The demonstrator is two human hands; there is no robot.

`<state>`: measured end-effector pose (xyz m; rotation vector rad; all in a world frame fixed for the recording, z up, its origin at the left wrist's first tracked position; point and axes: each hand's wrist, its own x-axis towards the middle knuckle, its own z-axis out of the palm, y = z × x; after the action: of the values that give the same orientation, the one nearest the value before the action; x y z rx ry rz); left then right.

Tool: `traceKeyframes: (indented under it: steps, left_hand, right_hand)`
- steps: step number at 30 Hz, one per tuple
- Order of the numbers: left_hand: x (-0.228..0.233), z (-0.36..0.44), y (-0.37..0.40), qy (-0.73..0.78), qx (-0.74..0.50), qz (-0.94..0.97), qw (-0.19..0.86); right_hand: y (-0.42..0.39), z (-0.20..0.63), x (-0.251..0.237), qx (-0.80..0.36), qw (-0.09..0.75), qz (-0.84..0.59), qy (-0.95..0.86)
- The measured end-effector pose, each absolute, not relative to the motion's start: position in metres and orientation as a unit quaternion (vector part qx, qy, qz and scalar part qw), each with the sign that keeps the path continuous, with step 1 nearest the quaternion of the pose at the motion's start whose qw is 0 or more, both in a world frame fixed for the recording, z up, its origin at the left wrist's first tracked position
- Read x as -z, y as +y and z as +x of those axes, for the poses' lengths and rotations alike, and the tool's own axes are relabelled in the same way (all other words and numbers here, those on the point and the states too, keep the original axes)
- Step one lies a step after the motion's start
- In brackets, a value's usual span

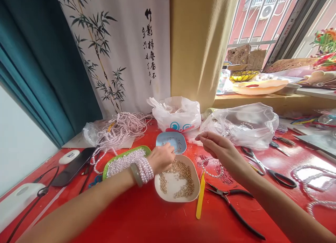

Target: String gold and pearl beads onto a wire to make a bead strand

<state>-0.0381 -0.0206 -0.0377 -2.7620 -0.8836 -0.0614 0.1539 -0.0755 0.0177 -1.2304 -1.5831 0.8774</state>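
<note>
Bare forearms (78,204) reach in nearest the camera; the left hand (163,158) curls above where the cream dish (173,197) of gold beads (187,190) meets the blue dish (172,135), its fingertips and any hold hidden; the right hand (215,145) hangs right of them, thumb and forefinger nearly meeting, any hold unclear; picking out small pieces seems in hand; the next move calls for a fine pinch.

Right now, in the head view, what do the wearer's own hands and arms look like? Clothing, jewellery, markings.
Left hand: ungloved; a smooth, rounded, pale grey-green bangle and several pale pink, pearly bead strands circle the wrist. Right hand: ungloved, wrist unadorned. No sleeves or cables show on either arm.
</note>
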Motion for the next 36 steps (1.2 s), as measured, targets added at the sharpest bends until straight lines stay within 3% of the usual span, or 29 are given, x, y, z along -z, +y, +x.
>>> traceKeyframes:
  steps: [4, 9, 13, 16, 27, 36]
  left_hand:
    - [0.035, -0.033, -0.024, -0.342, 0.059, -0.937, 0.050]
    - [0.026, -0.026, -0.023, -0.424, 0.242, -0.832, -0.264]
    - [0.020, -0.019, -0.019, -0.359, 0.391, -0.599, -0.600]
    - [0.021, -0.017, -0.018, -0.324, 0.431, -0.470, -0.699]
    - [0.023, -0.017, -0.029, -0.308, 0.441, -0.413, -0.735]
    - [0.022, -0.016, -0.036, -0.305, 0.453, -0.484, -0.683]
  right_hand:
    - [-0.073, 0.158, -0.018, -0.466, 0.484, -0.468, -0.573]
    - [-0.071, 0.160, -0.018, -0.507, 0.495, -0.434, -0.556]
    - [-0.074, 0.155, -0.017, -0.398, 0.474, -0.483, -0.619]
    - [-0.077, 0.150, -0.015, -0.278, 0.441, -0.522, -0.675]
    - [-0.089, 0.132, -0.005, 0.015, 0.364, -0.533, -0.763]
    - [-0.090, 0.132, 0.002, 0.088, 0.338, -0.526, -0.775]
